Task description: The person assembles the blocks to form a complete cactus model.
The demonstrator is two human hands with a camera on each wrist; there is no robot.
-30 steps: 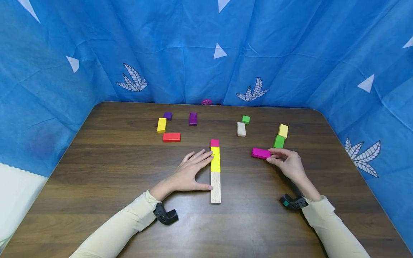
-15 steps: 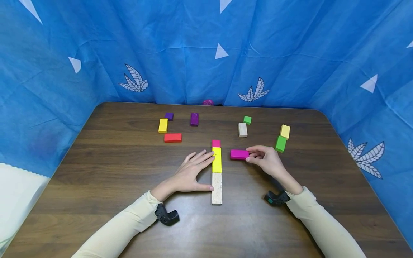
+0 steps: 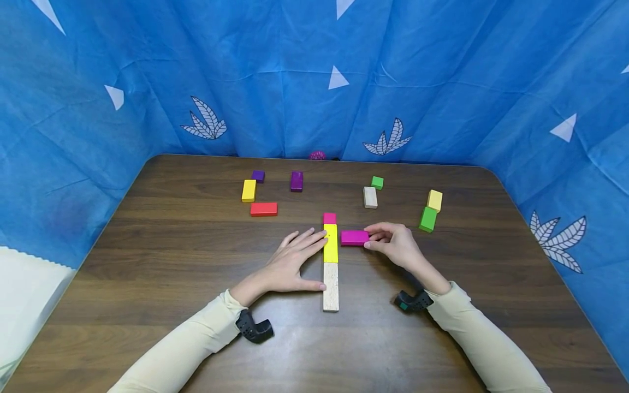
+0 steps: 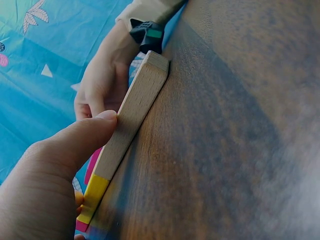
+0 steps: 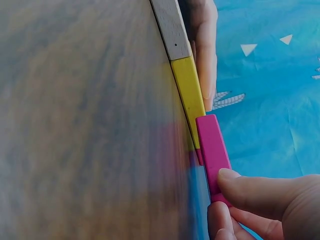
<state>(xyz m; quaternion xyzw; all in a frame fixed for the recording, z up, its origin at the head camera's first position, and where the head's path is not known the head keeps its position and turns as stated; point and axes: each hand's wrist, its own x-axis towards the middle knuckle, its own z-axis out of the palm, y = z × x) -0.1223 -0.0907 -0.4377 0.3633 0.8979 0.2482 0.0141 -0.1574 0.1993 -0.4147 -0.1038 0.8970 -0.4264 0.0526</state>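
Observation:
Down the middle of the table runs a straight line of blocks: a pale wooden block (image 3: 331, 289) nearest, a yellow block (image 3: 331, 248) beyond it, and a small pink block (image 3: 330, 218) at the far end. My left hand (image 3: 287, 267) lies with spread fingers along the line's left side, fingertips at the yellow block and thumb against the pale one. Between thumb and fingers, my right hand (image 3: 395, 248) pinches the right end of a magenta block (image 3: 354, 238). That block lies crosswise, its left end a small gap from the yellow block. The right wrist view shows the thumb on the magenta block (image 5: 214, 152).
At the back left are a red block (image 3: 263, 209), a yellow block (image 3: 249, 191) and two purple blocks, one (image 3: 297, 182) apart. Toward the back right stand a white block (image 3: 371, 197), a small green block (image 3: 377, 183), a larger green block (image 3: 428, 219) and a pale yellow block (image 3: 434, 201).
My right hand has brought the magenta block leftward from beside the larger green block to near the yellow block, turning it nearly level. The left hand has stayed at the line.

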